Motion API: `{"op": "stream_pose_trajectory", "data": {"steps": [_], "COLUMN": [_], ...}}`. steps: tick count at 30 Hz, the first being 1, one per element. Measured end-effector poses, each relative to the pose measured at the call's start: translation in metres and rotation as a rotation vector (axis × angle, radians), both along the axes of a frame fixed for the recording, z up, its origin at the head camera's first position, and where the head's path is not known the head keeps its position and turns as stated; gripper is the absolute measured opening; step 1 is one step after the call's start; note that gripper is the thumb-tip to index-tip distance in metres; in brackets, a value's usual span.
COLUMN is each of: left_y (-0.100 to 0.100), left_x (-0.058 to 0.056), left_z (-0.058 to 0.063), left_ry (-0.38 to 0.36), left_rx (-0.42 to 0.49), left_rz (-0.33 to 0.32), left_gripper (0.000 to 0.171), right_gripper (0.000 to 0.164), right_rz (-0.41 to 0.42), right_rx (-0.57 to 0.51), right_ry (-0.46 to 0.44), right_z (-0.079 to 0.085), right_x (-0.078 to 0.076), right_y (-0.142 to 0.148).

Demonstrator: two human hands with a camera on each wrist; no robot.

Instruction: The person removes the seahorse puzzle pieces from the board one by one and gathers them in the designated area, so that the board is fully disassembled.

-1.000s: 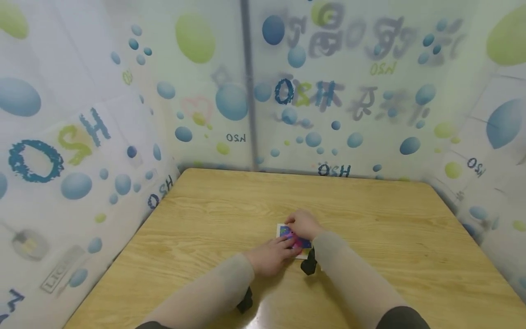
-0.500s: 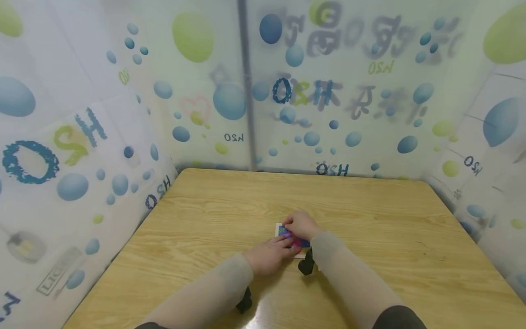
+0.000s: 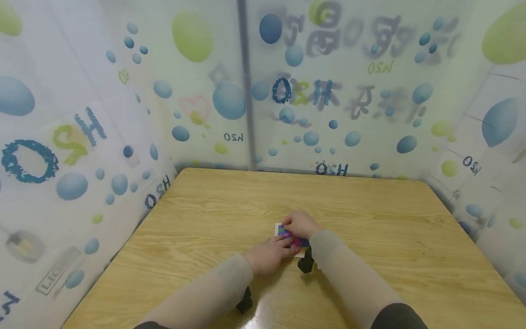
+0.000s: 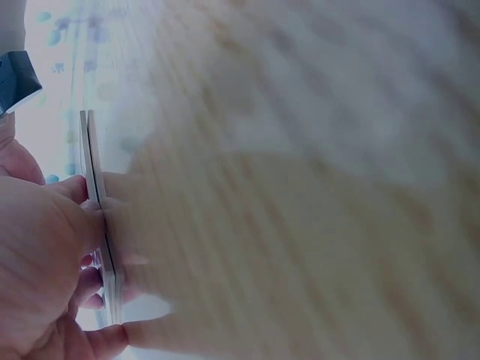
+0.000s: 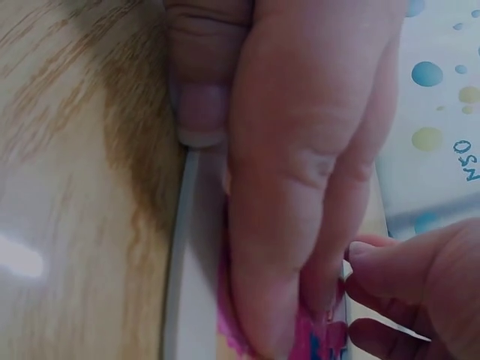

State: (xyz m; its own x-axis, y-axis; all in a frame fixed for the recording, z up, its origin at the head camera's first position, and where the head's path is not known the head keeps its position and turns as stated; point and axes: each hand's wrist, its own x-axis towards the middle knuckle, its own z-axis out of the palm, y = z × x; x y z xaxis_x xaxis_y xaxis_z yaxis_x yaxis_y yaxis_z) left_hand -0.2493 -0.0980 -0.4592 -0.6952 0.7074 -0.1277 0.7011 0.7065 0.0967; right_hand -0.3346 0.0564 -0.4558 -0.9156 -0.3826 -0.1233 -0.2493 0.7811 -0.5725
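A small flat puzzle-like board (image 3: 304, 242) with a white border and a blue and pink picture lies on the table under both hands. My left hand (image 3: 270, 257) lies across it, fingers extended over the picture, thumb at the near edge. Seen edge-on in the left wrist view, the board (image 4: 93, 161) shows two thin layers with a dark seam. My right hand (image 3: 302, 224) is curled at the far side, fingertips down at the picture. In the right wrist view those fingertips (image 5: 362, 251) meet the picture's edge; I cannot tell whether they pinch a piece.
The wooden table (image 3: 230, 201) spreads around the board on all sides. Patterned curtain-like walls (image 3: 197, 91) with blue and green dots close in its back and sides. A dark wrist camera (image 3: 306, 262) hangs under the right wrist, another dark camera (image 3: 244, 301) under the left.
Both hands keep their places on the board, with only slight shifts of the right fingers. The whole head view has drifted a little.
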Motion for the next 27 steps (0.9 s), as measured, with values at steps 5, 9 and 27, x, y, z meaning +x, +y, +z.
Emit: {"op": "stream_pose_trajectory", "data": {"steps": [5,9,27], "left_y": [-0.0004,0.0005,0.0019], "left_x": [-0.0003,0.0000,0.0003], "left_z": [0.0004,0.0015,0.0007], "left_ry": [-0.031,-0.016,-0.002], "left_rx": [0.011,-0.003,-0.012], "left_rz": [0.020,0.010,0.005], "left_gripper": [0.047,0.047,0.046], "right_gripper": [0.014,0.012,0.011], "right_rz": [0.007,-0.007,-0.055], "right_rx": [0.030,0.049,-0.045], "right_ry": [-0.016,-0.026,-0.064], "right_z": [0.0031,0.0038,0.0014], "right_x": [0.0003,0.0005,0.0006], "right_y": [-0.0031,-0.0051,-0.0050]}}
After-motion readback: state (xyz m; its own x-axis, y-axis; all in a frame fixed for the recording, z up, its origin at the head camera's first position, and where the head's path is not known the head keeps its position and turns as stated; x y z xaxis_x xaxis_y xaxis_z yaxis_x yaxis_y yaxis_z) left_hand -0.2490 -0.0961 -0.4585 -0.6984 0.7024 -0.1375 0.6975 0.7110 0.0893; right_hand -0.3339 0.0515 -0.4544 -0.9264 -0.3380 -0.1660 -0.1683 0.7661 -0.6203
